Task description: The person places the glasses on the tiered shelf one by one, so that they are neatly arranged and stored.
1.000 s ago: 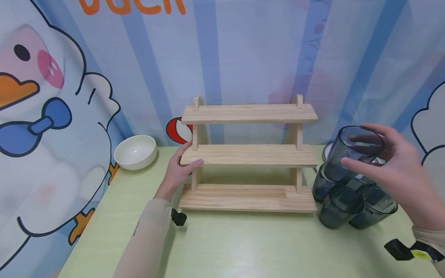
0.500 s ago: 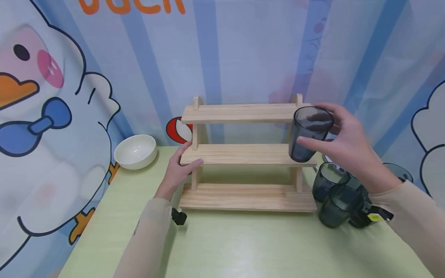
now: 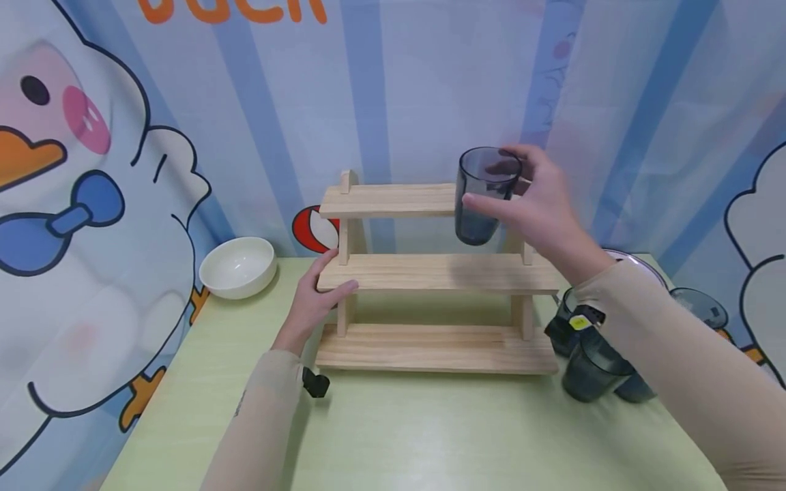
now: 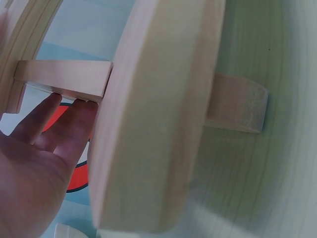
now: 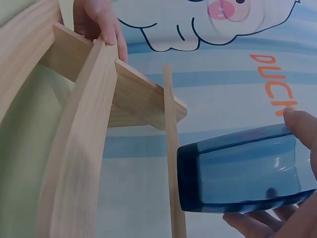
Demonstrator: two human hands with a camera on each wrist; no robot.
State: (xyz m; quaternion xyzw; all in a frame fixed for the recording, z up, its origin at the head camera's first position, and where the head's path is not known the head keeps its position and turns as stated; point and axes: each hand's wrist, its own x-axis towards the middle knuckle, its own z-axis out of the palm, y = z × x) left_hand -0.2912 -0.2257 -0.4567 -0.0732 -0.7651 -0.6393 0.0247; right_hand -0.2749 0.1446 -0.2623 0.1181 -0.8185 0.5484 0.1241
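Observation:
My right hand (image 3: 543, 198) grips a dark blue-grey tinted drinking glass (image 3: 479, 218) by its side, thumb in front and fingers behind. The glass is upright, in front of the top tier of a three-tier wooden display rack (image 3: 393, 273). In the right wrist view its base appears close to a shelf edge; I cannot tell whether they touch. My left hand (image 3: 313, 300) holds the left end of the rack's middle shelf, thumb on the shelf's front. In the left wrist view its fingers (image 4: 74, 124) reach against the wooden upright.
Several more tinted glasses (image 3: 592, 372) stand right of the rack, partly hidden by my right forearm. Behind them shows the rim of a plate-like thing (image 3: 638, 262). A white bowl (image 3: 238, 268) sits at the back left. A printed curtain (image 3: 430, 88) hangs behind the pale green table (image 3: 430, 436).
My right hand has carried the glass leftward and up, from above the other glasses to the rack's top tier. My left hand stays on the rack.

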